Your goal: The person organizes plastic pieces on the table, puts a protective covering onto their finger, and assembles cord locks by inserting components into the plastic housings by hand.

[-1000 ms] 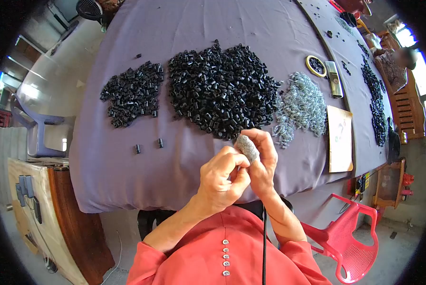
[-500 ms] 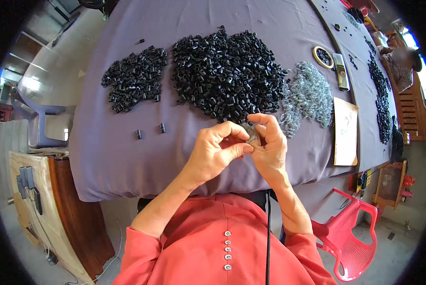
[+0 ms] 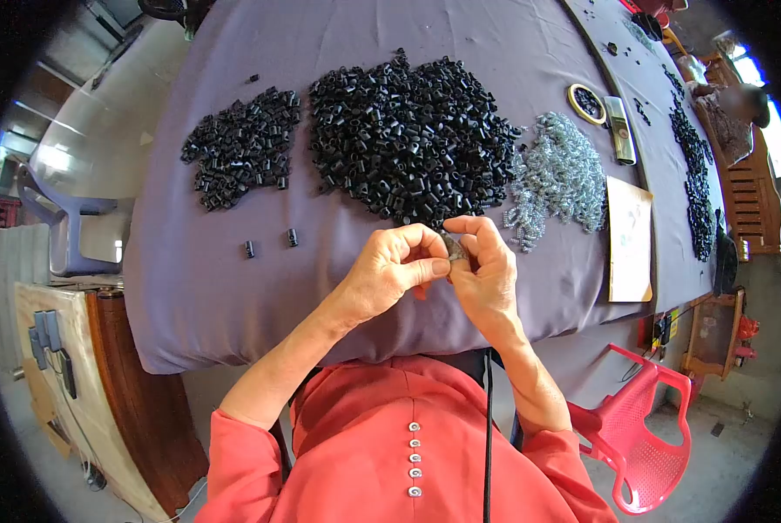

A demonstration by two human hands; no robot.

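My left hand [image 3: 388, 272] and my right hand [image 3: 486, 277] meet at the front of the table, just below a large heap of small black plastic tubular pieces [image 3: 412, 131]. A greyish-brown wrap [image 3: 454, 250] appears to cover the right thumb. My left finger and thumb are pinched together beside it, while the right fingers curl around. Whatever lies between the fingertips is hidden or too small to name. To the right of the big heap lies a pile of small metal springs [image 3: 560, 174]. Two black pieces [image 3: 292, 237] stand apart on the left.
A smaller pile of black pieces [image 3: 242, 148] lies at the left. At the right are a tape roll [image 3: 587, 104], a flat box [image 3: 619, 131] and a cardboard sheet [image 3: 630, 244]. Another person [image 3: 730, 122] sits at the far right, near more black pieces [image 3: 695, 174]. A red chair [image 3: 647, 427] stands below.
Both hands have shifted slightly left in view, along with the whole scene. The left fingertips have moved closer against the wrapped right thumb.
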